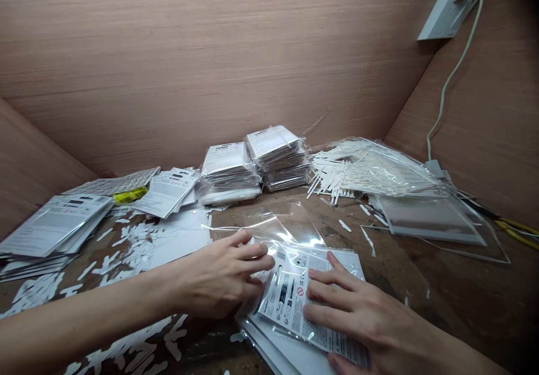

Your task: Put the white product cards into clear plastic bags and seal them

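Observation:
A printed white card in a clear plastic sleeve [290, 291] lies at a slant on a small stack of white cards [273, 341] at the front of the table. Across its right part rests my right hand [353, 302], fingers spread and laid flat on the print. My left hand [236, 268] is at the sleeve's upper left edge, its fingers bent and closed on the clear plastic; the thumb is hidden beneath. Loose transparent sleeves [290, 220] lie just beyond both hands.
Bagged card stacks [225, 167] stand along the back wall. Printed cards [54, 223] are piled at left among white paper scraps [135, 246]. White strips [332, 175] and a clear bag [391, 173] lie back right, near a hanging cable [446, 83]. A yellow roll [130, 195] sits at left.

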Motion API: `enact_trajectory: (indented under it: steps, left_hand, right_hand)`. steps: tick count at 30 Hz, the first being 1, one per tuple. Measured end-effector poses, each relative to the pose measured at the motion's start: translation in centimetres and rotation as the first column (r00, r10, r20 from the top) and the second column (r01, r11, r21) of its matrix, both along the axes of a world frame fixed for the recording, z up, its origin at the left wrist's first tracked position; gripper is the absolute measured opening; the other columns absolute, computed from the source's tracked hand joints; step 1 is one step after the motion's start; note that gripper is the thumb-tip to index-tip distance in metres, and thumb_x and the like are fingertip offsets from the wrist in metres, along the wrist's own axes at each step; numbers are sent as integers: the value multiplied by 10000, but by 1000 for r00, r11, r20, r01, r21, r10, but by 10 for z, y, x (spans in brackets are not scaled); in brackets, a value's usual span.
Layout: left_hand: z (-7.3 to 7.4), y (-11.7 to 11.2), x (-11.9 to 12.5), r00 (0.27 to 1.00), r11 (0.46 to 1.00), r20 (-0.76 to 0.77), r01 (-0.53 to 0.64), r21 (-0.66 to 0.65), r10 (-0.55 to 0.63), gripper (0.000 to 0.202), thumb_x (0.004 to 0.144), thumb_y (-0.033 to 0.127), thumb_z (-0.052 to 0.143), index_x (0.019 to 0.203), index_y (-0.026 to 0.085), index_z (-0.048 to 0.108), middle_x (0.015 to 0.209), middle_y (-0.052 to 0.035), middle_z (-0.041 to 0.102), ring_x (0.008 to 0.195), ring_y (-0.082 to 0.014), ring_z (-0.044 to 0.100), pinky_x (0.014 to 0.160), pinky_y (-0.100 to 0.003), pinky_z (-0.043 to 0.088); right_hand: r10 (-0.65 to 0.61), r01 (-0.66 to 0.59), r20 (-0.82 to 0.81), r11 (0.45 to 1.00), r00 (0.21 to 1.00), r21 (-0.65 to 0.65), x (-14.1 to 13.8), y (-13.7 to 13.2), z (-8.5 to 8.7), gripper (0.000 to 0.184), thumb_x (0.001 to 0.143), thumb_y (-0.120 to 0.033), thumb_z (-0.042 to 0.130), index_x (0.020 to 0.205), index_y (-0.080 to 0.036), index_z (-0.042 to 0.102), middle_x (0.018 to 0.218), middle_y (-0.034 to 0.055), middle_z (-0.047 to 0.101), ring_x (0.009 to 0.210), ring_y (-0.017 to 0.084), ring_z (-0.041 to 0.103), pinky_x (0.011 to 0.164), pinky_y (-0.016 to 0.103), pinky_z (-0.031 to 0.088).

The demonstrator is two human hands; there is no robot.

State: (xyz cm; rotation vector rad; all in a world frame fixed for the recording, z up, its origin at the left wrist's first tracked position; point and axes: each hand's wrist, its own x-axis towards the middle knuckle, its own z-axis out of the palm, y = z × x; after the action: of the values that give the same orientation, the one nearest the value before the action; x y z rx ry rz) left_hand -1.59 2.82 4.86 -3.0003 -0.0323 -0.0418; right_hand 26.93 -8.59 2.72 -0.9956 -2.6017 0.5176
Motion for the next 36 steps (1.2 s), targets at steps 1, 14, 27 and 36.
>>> enact_trajectory:
  steps: [1,14,27,36]
  left_hand:
    - [3,2,1,1000,999,5,-2,-41,2,66,877,241,701,937,230,678,1202,-52,687,1065,-246,588,920,-421,427]
    - [-15,3,-1,987,927,146,-1,-374,60,138,806,53,625,837,187,609,1105,-94,640,954,-218,581,830,-360,512]
    - [-19,8,-15,991,941,87,-68,-332,103,138,803,104,633,903,193,602,1156,-83,670,993,-243,601,880,-397,492]
    - [-36,13,-19,972,962,177,-107,-250,154,154,996,278,615,875,187,585,959,-56,682,873,-192,578,833,-356,449]
  right_hand:
    - [8,-9,33,1000,999,7,-1,0,1,394,878,-245,617,1266,-224,680,1188,110,725,1276,296,632,1275,574,238]
    - [-419,183,232,741,878,646,-80,-25,-68,556,903,-603,590,1195,-130,591,1189,259,717,1143,445,670,952,603,555]
    - [-357,188,224,818,907,544,-69,-5,-42,356,858,-189,574,1206,-145,635,1180,228,716,1129,420,691,927,580,598]
    - [-340,149,275,829,899,540,-68,5,-38,394,911,-136,506,1295,-121,593,1221,236,683,1229,426,635,1005,599,552]
